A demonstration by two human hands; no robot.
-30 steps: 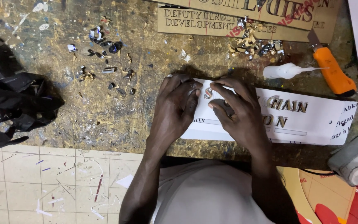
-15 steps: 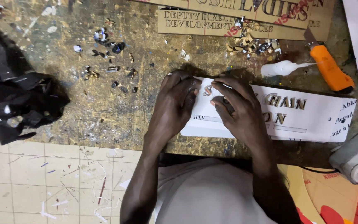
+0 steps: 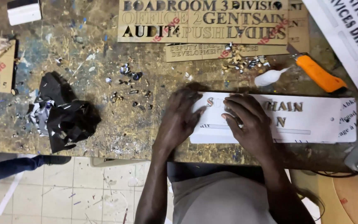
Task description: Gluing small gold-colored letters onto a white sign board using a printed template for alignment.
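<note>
Looking down from a head camera, a worn, paint-flecked tabletop (image 3: 104,124) is seen with two bare hands laid on a white sign (image 3: 311,124). The sign is a long white plate lying flat near the front edge of the tabletop, to the right of the middle, with gold letters set on its face.

The left hand (image 3: 179,120) is placed palm down over the sign's left end, its fingers spread and its fingertips resting on the white face; part of the hand lies on the bare wood just beside the plate. The right hand (image 3: 247,120) is pressed flat on the sign just to the right of the left hand, fingers together and pointing left across the upper row of letters. Neither grip is closed around anything: both are open and pressing down, with the sign lying beneath them rather than between the fingers. Most of the sign extends to the right, beyond the right hand.

Behind the sign, an orange knife (image 3: 318,74) is seen lying at a slant, and a small white piece (image 3: 269,77) sits just left of it. Further back, brown letter sheets (image 3: 204,20) are laid flat. Small metal scraps (image 3: 129,76) are scattered near the middle, and crumpled black film (image 3: 65,116) lies well to the left. A tiled floor (image 3: 83,191) is visible below the tabletop's edge.
</note>
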